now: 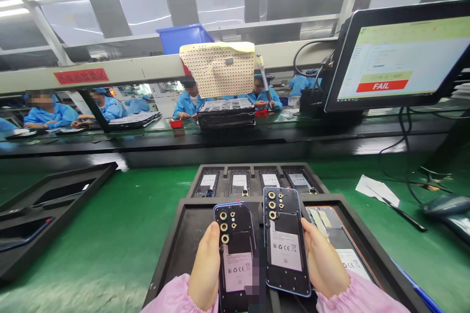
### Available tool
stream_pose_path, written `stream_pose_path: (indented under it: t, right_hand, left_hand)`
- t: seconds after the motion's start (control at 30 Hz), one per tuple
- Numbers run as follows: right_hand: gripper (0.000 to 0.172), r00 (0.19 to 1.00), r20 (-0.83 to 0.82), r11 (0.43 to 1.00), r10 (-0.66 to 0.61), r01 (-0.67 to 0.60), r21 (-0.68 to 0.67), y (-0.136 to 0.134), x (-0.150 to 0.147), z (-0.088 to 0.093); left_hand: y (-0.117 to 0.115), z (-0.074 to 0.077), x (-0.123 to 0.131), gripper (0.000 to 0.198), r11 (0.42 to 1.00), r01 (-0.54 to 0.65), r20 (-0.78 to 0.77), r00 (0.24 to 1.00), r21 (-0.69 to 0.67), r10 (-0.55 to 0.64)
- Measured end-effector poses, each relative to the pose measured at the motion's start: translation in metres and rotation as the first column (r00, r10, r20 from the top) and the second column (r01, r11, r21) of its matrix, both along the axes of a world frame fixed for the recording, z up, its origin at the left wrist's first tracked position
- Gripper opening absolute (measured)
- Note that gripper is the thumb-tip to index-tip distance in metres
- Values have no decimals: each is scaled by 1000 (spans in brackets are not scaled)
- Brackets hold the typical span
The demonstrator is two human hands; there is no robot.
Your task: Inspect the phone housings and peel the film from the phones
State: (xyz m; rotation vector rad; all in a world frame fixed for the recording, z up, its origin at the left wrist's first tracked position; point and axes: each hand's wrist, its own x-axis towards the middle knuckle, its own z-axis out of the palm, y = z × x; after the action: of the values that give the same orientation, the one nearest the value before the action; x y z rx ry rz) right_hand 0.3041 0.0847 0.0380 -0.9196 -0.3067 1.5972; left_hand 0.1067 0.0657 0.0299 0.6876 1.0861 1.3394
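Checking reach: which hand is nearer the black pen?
Right. The right hand, gripping the right phone, is left of the pen; the left hand, gripping the left phone, is farther left.

black phones w/ gold rings, blue edges; black trays; green mat; pink sleeves; red fail bar; blue bin.

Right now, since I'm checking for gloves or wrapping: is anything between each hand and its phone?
Nothing visible. The bare left hand grips the left phone by its edge, the bare right hand the right phone, both above the black tray.
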Motion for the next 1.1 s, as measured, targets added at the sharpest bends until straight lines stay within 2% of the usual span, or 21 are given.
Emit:
stream_pose_path:
  t: [0.13,0.53,0.67,0.8,0.9,1.0,1.1]
  right_hand:
    - [21,1000,4,999,-26,27,-29,0,-1,3]
    - [25,1000,-25,998,19,-20,-65,2,0,2]
    - [27,999,-32,996,28,-30,-79,2,2,0]
    - [28,996,89,1000,5,-4,-14,-1,4,-5]
    - [37,984,175,996,-23,6,94,-5,0,-5]
    - [45,961,276,975,-16,-46,217,-9,-15,-3]
    - [45,915,404,936,6,-147,320,-12,-39,-4]
  left_hand:
    - [-1,0,0,55,1000,-11,8,1000,-11,11]
    - [2,0,1,50,998,-46,54,997,-37,48]
    - [2,6,4,46,1000,11,80,997,-14,-10]
    - [3,9,8,45,1000,22,12,1000,8,-22]
    - [7,5,10,41,999,15,-81,997,43,-12]
    - [12,3,12,40,997,-3,-141,990,72,13]
    - [19,4,13,40,991,-48,-177,982,129,71]
